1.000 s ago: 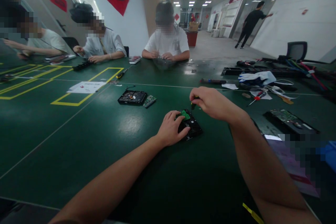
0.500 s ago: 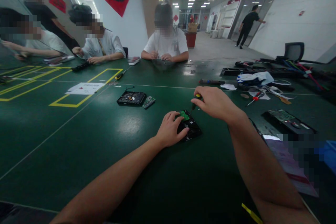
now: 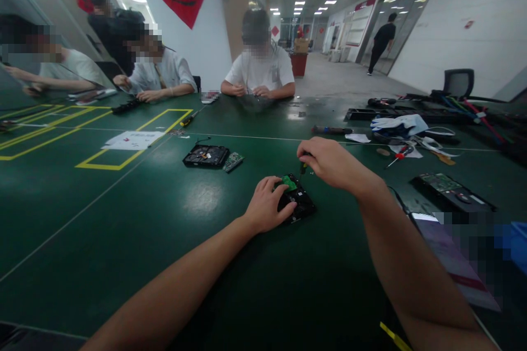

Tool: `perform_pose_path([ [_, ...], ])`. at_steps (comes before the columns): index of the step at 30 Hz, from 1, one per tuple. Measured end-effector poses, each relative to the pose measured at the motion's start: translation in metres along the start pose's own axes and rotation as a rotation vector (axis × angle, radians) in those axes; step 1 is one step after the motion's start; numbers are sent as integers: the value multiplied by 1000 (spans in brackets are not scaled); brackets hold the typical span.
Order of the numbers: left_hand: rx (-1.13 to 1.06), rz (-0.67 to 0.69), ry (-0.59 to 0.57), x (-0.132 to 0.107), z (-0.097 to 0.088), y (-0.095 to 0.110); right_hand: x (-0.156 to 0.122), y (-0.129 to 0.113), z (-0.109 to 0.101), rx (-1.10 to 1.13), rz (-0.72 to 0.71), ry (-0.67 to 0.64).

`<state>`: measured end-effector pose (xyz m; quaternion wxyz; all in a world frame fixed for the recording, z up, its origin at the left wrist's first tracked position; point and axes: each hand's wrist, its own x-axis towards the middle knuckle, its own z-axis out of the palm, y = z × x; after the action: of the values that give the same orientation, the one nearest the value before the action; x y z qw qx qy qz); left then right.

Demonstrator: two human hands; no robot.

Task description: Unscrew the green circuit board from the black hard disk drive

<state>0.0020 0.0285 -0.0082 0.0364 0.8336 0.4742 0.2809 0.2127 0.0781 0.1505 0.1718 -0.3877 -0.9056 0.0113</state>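
A black hard drive [image 3: 304,205] with a small green circuit board [image 3: 289,181] on its upper side lies flat on the table. My left hand [image 3: 265,205] grips its left side, fingers at the far edge and thumb across the near part. My right hand [image 3: 331,163] is closed around the handle of a screwdriver [image 3: 303,168], mostly hidden by the fingers. The screwdriver stands nearly upright, its shaft pointing down at the drive's far right corner; whether the tip touches cannot be made out.
To the left lie an opened drive casing [image 3: 206,155] and a loose circuit board [image 3: 234,162]. Another hard drive [image 3: 453,192], a red screwdriver [image 3: 399,157], gloves [image 3: 399,125] and cables are at the right. Several people sit across the green table [image 3: 123,230].
My right hand has shifted slightly left and turned over the screwdriver handle. My left hand stays on the hard drive. In the background, two standing people have moved.
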Motion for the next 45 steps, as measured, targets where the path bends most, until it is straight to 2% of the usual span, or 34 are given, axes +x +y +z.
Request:
perform_pose_path([
  [7,-15,-1,-4,1,-2,0,1,-10,-5,-86,120,19],
  [13,-7,-2,-12,0,-2,0,-2,-5,-7,33,-20,9],
  [19,0,-2,-15,0,0,-1,-3,-7,-8,21,-33,-2],
  [26,-12,-6,-10,0,0,-1,-2,-9,-9,-89,140,-14],
  [31,-13,-1,-5,0,-1,-1,-4,-5,-7,0,3,-20],
  [37,-14,-6,-2,-1,0,-2,-1,-9,-7,-5,10,-33],
  [42,-16,-3,-6,0,2,-3,0,-12,-6,-70,61,-58],
  [45,-28,-2,-4,0,2,-2,0,-12,-3,-203,180,-21],
])
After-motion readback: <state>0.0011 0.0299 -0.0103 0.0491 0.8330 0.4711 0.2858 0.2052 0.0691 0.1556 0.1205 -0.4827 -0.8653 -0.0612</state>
